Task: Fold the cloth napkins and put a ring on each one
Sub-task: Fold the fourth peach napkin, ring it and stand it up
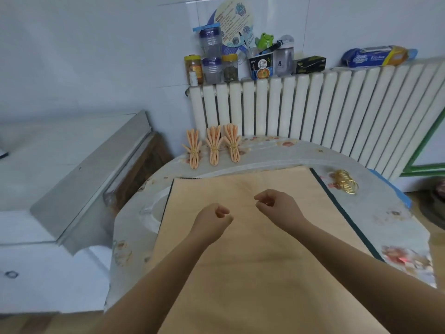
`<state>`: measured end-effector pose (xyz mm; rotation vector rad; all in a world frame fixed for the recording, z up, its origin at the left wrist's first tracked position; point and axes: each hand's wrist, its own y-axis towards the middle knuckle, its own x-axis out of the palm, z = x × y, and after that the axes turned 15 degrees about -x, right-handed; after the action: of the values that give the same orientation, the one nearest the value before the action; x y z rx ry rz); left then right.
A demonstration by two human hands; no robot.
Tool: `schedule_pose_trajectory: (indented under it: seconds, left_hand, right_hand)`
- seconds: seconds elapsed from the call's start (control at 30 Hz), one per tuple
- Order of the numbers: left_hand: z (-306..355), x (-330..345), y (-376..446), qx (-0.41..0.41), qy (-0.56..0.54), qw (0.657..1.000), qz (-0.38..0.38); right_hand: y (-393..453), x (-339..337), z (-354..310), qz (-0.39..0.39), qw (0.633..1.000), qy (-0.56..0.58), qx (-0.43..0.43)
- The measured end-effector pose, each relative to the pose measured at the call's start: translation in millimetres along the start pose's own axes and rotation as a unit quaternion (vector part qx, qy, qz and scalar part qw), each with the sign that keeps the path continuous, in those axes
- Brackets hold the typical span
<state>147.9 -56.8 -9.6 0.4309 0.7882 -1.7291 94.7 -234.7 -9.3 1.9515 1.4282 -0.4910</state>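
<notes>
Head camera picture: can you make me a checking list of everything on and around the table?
Surface: round table with a flowery cover; a dark-edged mat lies under the cloth.
Job's things: flat peach napkin spread out; three folded napkins with rings at the far edge; pile of gold rings to the right.
Clutter: nothing seen on the table.
Hands: left hand and right hand over the napkin, fingers curled, holding nothing that I can see.
Cables: nothing seen.
Surroundings: white radiator behind, with jars, a noodle cup and a green frog toy on top; white cabinet to the left.
</notes>
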Motion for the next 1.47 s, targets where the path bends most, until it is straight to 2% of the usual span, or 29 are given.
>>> schedule_pose_trajectory:
  seconds: [0.2, 0.37, 0.5, 0.63, 0.83, 0.9, 0.97, 1.03, 1.17, 1.24, 1.34, 1.47]
  left_hand:
    - [-59, 1, -78, -0.003, 0.120, 0.991, -0.060]
    - [-93, -12, -112, 0.007, 0.260, 0.964, -0.060]
    - [-108, -15, -126, 0.004, 0.286, 0.957, -0.056]
    - [-117, -12, -131, 0.018, 0.226, 0.974, -0.026]
    - [-115, -5, -127, 0.044, 0.142, 0.989, 0.023]
    - [-110, -8, -122, 0.068, 0.113, 0.991, 0.025]
    - [-102, -16, -118, 0.086, 0.118, 0.989, 0.013]
    - [-90, -27, -112, 0.097, 0.170, 0.981, -0.015]
    - [-60, -54, -98, 0.087, 0.274, 0.948, -0.137]
    - [-50, -63, -89, 0.094, 0.289, 0.940, -0.154]
    - [-38, -61, -61, 0.087, 0.264, 0.952, -0.125]
    - [-34, -36, -28, 0.068, 0.227, 0.972, 0.004]
  right_hand:
    - [-96, -7, 0, -0.109, 0.991, -0.067, -0.033]
    - [-153, -20, 11, -0.203, 0.962, -0.164, -0.075]
    - [-180, -32, 19, -0.270, 0.946, -0.171, -0.063]
    - [-191, -34, 23, -0.239, 0.957, -0.151, -0.067]
    - [-186, -27, 16, -0.117, 0.986, -0.110, -0.035]
    - [-180, -34, 12, -0.105, 0.991, -0.081, -0.013]
    - [-172, -42, 5, -0.105, 0.992, -0.071, -0.018]
    - [-162, -51, -5, -0.125, 0.987, -0.090, -0.036]
    - [-137, -73, -17, -0.208, 0.975, -0.074, -0.022]
    - [-124, -79, -21, -0.233, 0.970, -0.069, -0.015]
    - [-89, -73, -13, -0.235, 0.964, -0.124, -0.025]
    - [-54, -53, 10, -0.176, 0.961, -0.213, -0.006]
